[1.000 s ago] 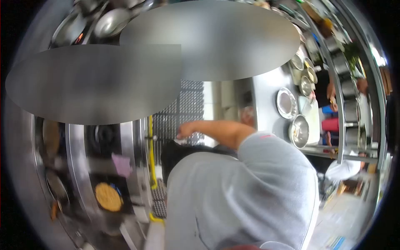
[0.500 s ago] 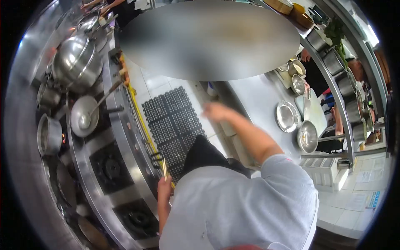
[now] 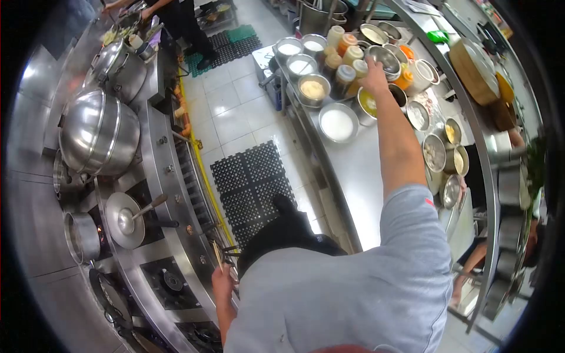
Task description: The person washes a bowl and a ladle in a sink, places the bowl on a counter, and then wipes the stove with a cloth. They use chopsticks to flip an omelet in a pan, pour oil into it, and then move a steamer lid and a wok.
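At the stove's front edge, my left hand (image 3: 222,281) is closed around thin light wooden chopsticks (image 3: 217,254) that point up and away from me. My right hand (image 3: 373,79) reaches far across the steel counter and grips the near rim of a small metal bowl (image 3: 385,59). Sauce bottles (image 3: 345,75) stand just left of that hand. A container of yellow liquid (image 3: 368,103) sits below it, partly behind my forearm. Close by are a bowl of white powder (image 3: 338,123) and a bowl of pale yellow food (image 3: 312,89).
On the left, the stove (image 3: 176,235) carries a wok with a ladle (image 3: 125,219), a saucepan (image 3: 82,236) and a large domed steamer (image 3: 100,132). A black mat (image 3: 253,182) lies on the floor. Another person (image 3: 188,29) stands farther along the stove; someone's arm (image 3: 474,265) shows at right.
My right hand has gone from above the aisle to the metal bowl on the counter. The view has shifted to show more of the counter's far end. My left hand still holds the chopsticks.
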